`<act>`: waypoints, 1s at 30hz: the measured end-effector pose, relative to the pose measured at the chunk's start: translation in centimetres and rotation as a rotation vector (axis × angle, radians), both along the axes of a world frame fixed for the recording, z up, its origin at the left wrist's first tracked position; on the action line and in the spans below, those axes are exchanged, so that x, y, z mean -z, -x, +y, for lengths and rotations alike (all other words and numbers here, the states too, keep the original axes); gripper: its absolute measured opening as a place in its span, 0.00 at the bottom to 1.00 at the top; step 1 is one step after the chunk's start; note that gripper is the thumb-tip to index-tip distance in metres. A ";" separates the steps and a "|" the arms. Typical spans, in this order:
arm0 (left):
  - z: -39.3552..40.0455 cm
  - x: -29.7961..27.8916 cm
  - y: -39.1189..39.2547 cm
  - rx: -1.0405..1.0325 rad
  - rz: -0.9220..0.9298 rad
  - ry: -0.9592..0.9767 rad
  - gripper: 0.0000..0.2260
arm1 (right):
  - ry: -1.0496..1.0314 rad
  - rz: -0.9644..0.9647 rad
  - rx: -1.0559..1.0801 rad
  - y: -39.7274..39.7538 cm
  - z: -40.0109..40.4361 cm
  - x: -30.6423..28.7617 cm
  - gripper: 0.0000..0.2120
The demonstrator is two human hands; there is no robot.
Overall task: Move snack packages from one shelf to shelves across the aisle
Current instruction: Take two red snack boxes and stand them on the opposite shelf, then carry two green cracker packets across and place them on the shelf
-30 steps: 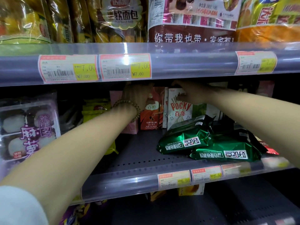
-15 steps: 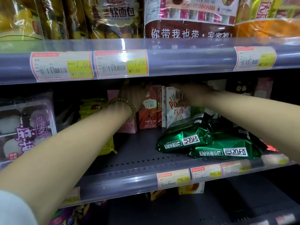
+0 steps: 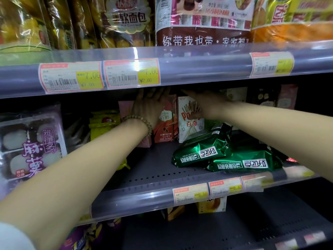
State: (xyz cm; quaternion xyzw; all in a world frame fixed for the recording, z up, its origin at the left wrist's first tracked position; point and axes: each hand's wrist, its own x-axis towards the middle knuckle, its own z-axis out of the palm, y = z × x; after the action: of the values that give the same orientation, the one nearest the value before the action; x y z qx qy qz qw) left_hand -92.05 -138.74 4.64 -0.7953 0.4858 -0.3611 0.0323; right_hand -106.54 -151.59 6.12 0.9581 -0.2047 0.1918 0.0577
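At the back of the middle shelf [image 3: 153,177] stands a row of upright snack boxes: a pink box [image 3: 144,143], a red-brown box [image 3: 165,128] and a white Pocky box [image 3: 189,128]. My left hand [image 3: 149,105], with a bead bracelet at the wrist, lies over the tops of the pink and red-brown boxes. Its fingertips are partly hidden behind the upper shelf rail. My right hand [image 3: 203,103] sits on the top of the Pocky box, thumb on its front face. Two green foil bags [image 3: 201,152] lie flat in front, under my right forearm.
The upper shelf rail [image 3: 198,64] with price tags hangs low over both hands. Bread bags [image 3: 126,20] fill the shelf above. A mochi tray [image 3: 30,141] and yellow packets [image 3: 104,123] stand to the left. More boxes [image 3: 286,100] stand at the back right. The lower shelf [image 3: 216,231] holds a few boxes.
Both hands stay at the tops of the boxes with hardly any shift. The view has tilted a little.
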 end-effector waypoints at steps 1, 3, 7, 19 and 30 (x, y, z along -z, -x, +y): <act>0.1 0.1 0.3 0.025 -0.004 0.017 0.43 | 0.002 -0.024 -0.010 0.5 0.4 -0.2 0.43; 0.7 0.3 1.7 0.169 0.122 0.091 0.39 | 0.054 -0.057 -0.007 1.5 0.8 -0.7 0.41; 2.1 0.6 5.8 0.472 0.645 0.224 0.23 | 0.101 -0.050 0.027 4.3 1.9 -1.4 0.31; 3.4 3.4 11.6 0.693 0.907 0.089 0.25 | -0.180 -0.116 -0.038 16.1 4.8 1.3 0.24; 3.0 5.2 12.8 0.634 0.713 0.068 0.42 | -0.181 -0.096 -0.105 19.7 5.5 6.6 0.36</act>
State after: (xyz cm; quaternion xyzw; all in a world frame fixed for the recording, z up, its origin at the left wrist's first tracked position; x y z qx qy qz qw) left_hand -104.88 -135.70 -0.60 -0.6829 0.6731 -0.0734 -0.2743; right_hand -126.22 -146.13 -0.46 0.9585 -0.1732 0.2211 -0.0491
